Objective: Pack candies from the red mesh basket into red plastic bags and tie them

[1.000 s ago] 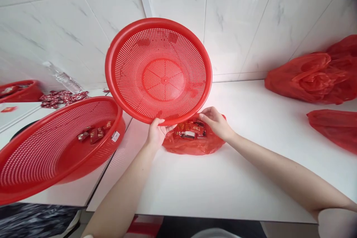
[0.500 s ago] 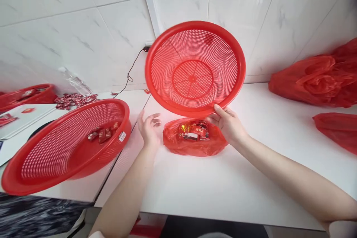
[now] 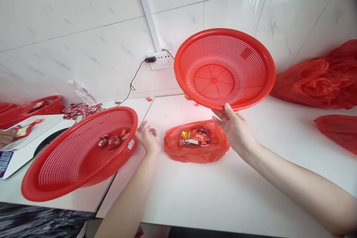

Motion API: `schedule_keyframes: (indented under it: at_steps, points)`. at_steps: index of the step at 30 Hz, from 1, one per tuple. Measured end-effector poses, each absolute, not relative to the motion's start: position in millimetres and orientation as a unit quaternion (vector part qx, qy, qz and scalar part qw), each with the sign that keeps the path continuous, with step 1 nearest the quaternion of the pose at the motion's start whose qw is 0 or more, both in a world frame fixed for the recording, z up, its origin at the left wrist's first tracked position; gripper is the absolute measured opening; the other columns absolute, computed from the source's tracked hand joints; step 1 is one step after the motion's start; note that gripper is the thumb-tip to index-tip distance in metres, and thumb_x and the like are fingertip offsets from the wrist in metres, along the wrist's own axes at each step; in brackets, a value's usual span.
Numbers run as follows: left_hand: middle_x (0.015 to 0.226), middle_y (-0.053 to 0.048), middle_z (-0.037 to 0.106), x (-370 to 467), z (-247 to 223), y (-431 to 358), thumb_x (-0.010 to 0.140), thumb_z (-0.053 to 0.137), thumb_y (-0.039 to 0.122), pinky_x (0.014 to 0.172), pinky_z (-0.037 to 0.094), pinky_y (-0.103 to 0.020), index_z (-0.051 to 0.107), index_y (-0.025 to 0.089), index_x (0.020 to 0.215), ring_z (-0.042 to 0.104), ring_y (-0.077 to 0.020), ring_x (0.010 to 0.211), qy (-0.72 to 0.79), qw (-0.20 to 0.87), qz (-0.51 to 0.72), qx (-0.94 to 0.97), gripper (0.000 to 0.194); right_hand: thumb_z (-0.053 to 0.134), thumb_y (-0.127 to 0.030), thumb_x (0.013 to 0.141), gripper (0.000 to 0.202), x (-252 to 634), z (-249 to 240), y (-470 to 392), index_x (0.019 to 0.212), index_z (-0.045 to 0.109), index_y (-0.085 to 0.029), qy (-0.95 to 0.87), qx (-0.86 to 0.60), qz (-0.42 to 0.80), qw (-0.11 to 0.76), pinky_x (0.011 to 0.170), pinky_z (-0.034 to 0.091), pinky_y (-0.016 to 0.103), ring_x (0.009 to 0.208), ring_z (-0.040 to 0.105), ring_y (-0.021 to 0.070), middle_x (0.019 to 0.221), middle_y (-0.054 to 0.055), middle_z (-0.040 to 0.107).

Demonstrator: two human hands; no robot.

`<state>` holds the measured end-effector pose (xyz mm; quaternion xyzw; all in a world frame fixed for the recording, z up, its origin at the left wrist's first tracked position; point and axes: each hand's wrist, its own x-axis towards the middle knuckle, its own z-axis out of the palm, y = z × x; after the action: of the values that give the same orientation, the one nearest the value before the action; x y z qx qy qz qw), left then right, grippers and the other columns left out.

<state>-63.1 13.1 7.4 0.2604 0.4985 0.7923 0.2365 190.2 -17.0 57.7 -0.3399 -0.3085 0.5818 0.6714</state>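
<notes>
Aloft beyond a crinkled plastic bag (image 3: 198, 155), a round mesh basket (image 3: 213, 80) tilts, gripped by the right hand (image 3: 238, 130); left of the bag, the left hand (image 3: 148, 139) curls loosely, released.

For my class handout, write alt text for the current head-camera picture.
A person's right hand holds a tilted red mesh basket near an open red bag of packets; the left hand is beside another basket holding small packets.

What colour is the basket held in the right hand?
Red: the basket in the right hand shows best in the head view.
</notes>
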Motion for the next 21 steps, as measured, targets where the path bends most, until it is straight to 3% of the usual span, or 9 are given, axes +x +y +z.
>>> schedule_keyframes:
  at_steps: [4, 8, 10, 13, 21]
  points:
    - [0.094, 0.001, 0.06, -36, 0, -3, 0.074, 0.052, 0.016, 0.043, 0.031, -0.019, 0.048, 0.022, 0.098, 0.044, -0.0034, 0.047, 0.48, 0.279, 0.735, 0.389, 0.026, 0.063, -0.046, 0.084, 0.024, 190, 62, -20, 0.092, 0.061, -0.024, -0.312, -0.324, 0.586, 0.674, 0.093, 0.051, 0.037, 0.121, 0.055, 0.0219, 0.128, 0.003, 0.06]
    - [0.11, -0.003, 0.058, -20, -6, -20, 0.081, 0.055, 0.023, 0.045, 0.035, -0.021, 0.048, 0.022, 0.099, 0.05, -0.0042, 0.051, 0.431, 0.312, 0.659, 0.531, 0.019, 0.065, -0.046, 0.082, 0.023, 187, 60, -24, 0.089, 0.062, -0.024, -0.334, -0.319, 0.583, 0.669, 0.087, 0.053, 0.036, 0.119, 0.056, 0.0233, 0.122, 0.003, 0.063]
    - [0.103, -0.002, 0.06, -19, -8, -24, 0.083, 0.055, 0.026, 0.044, 0.037, -0.022, 0.045, 0.023, 0.098, 0.052, -0.0059, 0.05, 0.41, 0.351, 0.625, 0.564, 0.018, 0.064, -0.047, 0.082, 0.024, 184, 59, -25, 0.086, 0.061, -0.024, -0.338, -0.321, 0.585, 0.664, 0.084, 0.054, 0.035, 0.118, 0.057, 0.0236, 0.119, 0.003, 0.064]
    - [0.087, 0.0, 0.064, -21, -10, -23, 0.085, 0.052, 0.029, 0.043, 0.038, -0.023, 0.042, 0.023, 0.098, 0.052, -0.0082, 0.045, 0.385, 0.402, 0.605, 0.569, 0.018, 0.065, -0.046, 0.081, 0.024, 180, 55, -27, 0.087, 0.06, -0.023, -0.325, -0.321, 0.599, 0.657, 0.08, 0.055, 0.033, 0.113, 0.06, 0.0226, 0.117, 0.003, 0.065]
    - [0.068, 0.002, 0.063, -34, -11, -3, 0.088, 0.043, 0.035, 0.039, 0.034, -0.021, 0.045, 0.02, 0.085, 0.049, -0.0088, 0.04, 0.431, 0.408, 0.66, 0.46, 0.015, 0.066, -0.047, 0.08, 0.027, 175, 54, -33, 0.083, 0.061, -0.021, -0.354, -0.297, 0.643, 0.611, 0.066, 0.055, 0.025, 0.095, 0.069, 0.0208, 0.102, 0.003, 0.069]
